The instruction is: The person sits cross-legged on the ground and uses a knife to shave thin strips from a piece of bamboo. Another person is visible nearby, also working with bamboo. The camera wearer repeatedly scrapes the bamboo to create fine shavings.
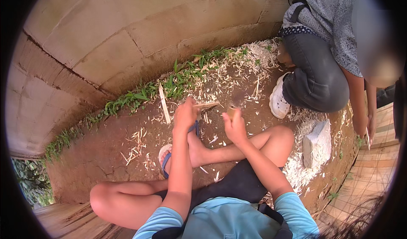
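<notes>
My left hand (185, 115) is closed around a short piece of wood (206, 105), which points to the right, low over the ground. In my right hand (235, 128) is a tool with a pale wooden handle (232, 111). Its dark far end is smeared by motion, so its kind cannot be made out. The tool's end is a little to the right of the wood and apart from it. Beneath my hands, pale wood shavings (214, 139) lie scattered on the brown soil. A long pale wood strip (164, 104) lies just left of my left hand.
A block wall (161, 25) edged with grass (135, 95) runs along the far side. At right another person (316, 69) bends over, a thin pale piece (367, 139) at their hands. A whitish block (318, 143) sits among shavings. Wooden boards (373, 167) lie at far right.
</notes>
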Demonstrator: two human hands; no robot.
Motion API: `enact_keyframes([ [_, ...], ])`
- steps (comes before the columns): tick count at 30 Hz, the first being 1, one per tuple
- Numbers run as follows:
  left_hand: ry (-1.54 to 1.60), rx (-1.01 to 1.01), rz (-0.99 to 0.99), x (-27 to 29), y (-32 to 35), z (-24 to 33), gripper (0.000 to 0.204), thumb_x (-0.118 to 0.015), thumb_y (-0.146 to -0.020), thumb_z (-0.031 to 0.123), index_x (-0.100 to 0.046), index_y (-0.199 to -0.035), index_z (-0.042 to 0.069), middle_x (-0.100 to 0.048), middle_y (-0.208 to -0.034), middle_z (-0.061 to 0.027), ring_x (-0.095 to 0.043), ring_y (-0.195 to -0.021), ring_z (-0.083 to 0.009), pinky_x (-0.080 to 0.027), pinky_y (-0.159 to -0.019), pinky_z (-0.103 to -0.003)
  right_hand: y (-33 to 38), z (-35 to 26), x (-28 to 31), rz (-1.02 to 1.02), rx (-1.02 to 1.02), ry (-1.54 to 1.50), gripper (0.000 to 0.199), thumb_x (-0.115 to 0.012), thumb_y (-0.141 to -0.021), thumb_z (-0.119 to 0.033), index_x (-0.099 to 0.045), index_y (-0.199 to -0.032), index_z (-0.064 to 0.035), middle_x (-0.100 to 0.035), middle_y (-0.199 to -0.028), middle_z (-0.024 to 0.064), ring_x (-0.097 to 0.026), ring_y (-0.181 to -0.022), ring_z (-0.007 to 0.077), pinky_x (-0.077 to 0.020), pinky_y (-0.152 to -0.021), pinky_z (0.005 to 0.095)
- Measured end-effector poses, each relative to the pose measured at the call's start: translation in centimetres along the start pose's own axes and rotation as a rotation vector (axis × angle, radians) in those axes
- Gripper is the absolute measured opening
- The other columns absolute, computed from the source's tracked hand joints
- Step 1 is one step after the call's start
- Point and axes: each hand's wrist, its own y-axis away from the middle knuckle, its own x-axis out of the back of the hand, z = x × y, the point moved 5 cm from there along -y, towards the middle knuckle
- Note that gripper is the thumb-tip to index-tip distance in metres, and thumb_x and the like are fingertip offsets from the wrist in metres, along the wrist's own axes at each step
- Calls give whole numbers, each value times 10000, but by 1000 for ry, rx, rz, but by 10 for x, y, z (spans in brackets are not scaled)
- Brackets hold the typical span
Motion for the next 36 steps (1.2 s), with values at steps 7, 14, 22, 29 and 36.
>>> enact_keyframes([
  [7, 113, -92, -53, -46, 12, 6, 168, -609, -846, 137, -611, -1011, 107, -693, -894, -166, -655, -869, -387, -503, -761, -469, 17, 13, -36, -516, -189, 534, 354, -551, -936, -329, -499, -1102, -20, -669, -906, 256, -657, -877, 429, -512, -763, 535],
  [14, -135, 82, 40, -33, 4, -15, 339, -724, -772, 277, -677, -1018, 49, -656, -1080, -219, -586, -1022, -410, -484, -883, -490, 17, 49, -26, -514, -279, 545, 382, -529, -933, -369, -553, -1112, -33, -681, -933, 225, -662, -887, 412, -517, -771, 523],
  [22, 117, 469, -481, -39, 7, -107, 366, -866, -710, 182, -533, -799, 60, -598, -649, -59, -557, -545, -160, -474, -491, -306, 19, 37, -45, -616, -284, 467, 411, -560, -915, -299, -543, -1200, -3, -687, -1029, 190, -666, -983, 366, -530, -823, 479],
  [29, 104, 479, -666, -40, 20, -75, 308, -835, -729, 134, -562, -854, 67, -639, -738, -59, -618, -620, -172, -524, -523, -321, 23, 44, -32, -533, -293, 415, 397, -569, -902, -307, -563, -1164, -8, -678, -1023, 207, -661, -973, 372, -514, -824, 488],
  [36, 244, 40, 31, 4, 3, -34, 126, -707, -839, 91, -617, -886, 16, -603, -699, -46, -558, -621, -124, -424, -539, -257, 20, 34, -20, -509, -308, 404, 381, -537, -897, -233, -574, -1182, 17, -686, -1043, 207, -674, -981, 359, -538, -815, 473],
])
